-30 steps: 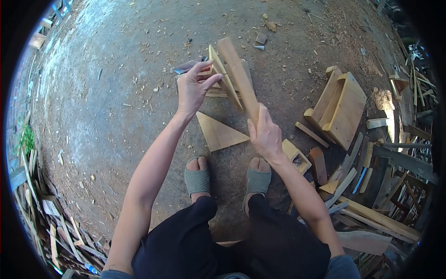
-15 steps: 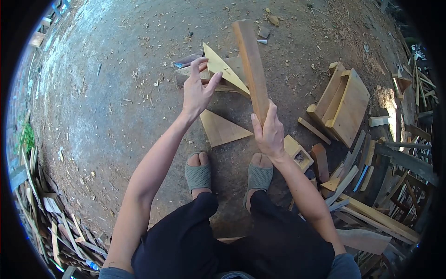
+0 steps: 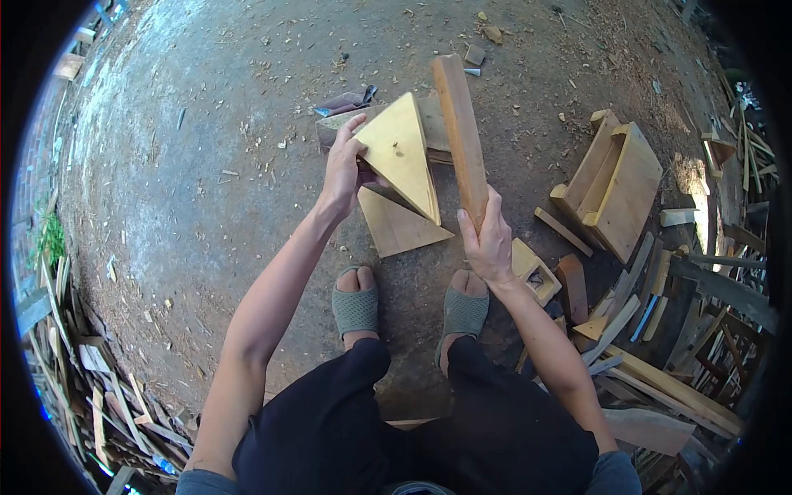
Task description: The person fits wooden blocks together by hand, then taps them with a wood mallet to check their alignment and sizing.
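Observation:
My left hand (image 3: 340,175) grips the left edge of a pale triangular wood piece (image 3: 402,150), its broad face turned up with a dark knot in the middle. Some of the fingers are hidden beneath it. In my right hand (image 3: 488,247) is the lower end of a long brown wooden bar (image 3: 462,136), pointing away from me. Triangle and bar are close together but apart. A second triangular board (image 3: 396,229) lies on the ground under the first. Behind the held triangle rests a wooden block (image 3: 436,124), partly covered.
At right stands a wooden box-like piece (image 3: 625,190), with a small stick (image 3: 563,232) beside it. A hollow wooden frame (image 3: 540,285) and many offcuts lie near my right foot. Scrap wood (image 3: 99,412) is heaped at left. A dark folded cloth-like item (image 3: 346,102) lies beyond.
The pale triangle has turned from a steep, narrow view to show its broad face, and come nearer. My left fingers have closed on its edge. The bar has shifted slightly right and toward me.

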### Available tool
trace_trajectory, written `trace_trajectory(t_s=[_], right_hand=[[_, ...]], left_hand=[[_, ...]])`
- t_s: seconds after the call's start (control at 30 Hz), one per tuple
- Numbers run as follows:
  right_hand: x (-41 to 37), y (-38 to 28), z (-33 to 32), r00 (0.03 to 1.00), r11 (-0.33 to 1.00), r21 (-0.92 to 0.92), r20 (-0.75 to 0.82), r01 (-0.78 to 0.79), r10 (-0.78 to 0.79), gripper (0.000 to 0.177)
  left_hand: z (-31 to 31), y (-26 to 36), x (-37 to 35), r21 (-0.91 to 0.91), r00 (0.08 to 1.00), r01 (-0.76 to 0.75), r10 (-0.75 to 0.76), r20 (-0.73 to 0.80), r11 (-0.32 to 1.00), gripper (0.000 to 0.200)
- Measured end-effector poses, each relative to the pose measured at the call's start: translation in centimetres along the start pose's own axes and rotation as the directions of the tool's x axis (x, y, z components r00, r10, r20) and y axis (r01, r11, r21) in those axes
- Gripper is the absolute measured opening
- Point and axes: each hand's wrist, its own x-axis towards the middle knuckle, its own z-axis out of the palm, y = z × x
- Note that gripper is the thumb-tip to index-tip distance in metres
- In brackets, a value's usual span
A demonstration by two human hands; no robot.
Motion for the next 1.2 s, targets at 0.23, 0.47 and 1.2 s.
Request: trace_trajectory(t_s=[0.23, 0.47, 1.2], right_hand=[[-0.2, -2.2, 0.3, 0.996, 0.999, 0.036, 0.073, 0.039, -0.042, 0.054], [0.3, -3.7, 1.3, 0.991, 0.996, 0.065, 0.111, 0.068, -0.075, 0.054], [1.0, -4.2, -1.2, 0.941, 0.937, -0.084, 0.026, 0.339, -0.338, 0.055]], left_hand=[[0.9, 0.4, 0.2, -0.159, 0.988, 0.155, -0.156, 0.008, 0.975, 0.061], [1.6, 1.6, -2.1, -0.308, 0.973, 0.185, -0.131, 0.188, 0.933, 0.056], [-0.5, 12.7, -1.6, 0.797, 0.994, -0.034, -0.066, 0.092, 0.604, 0.039]])
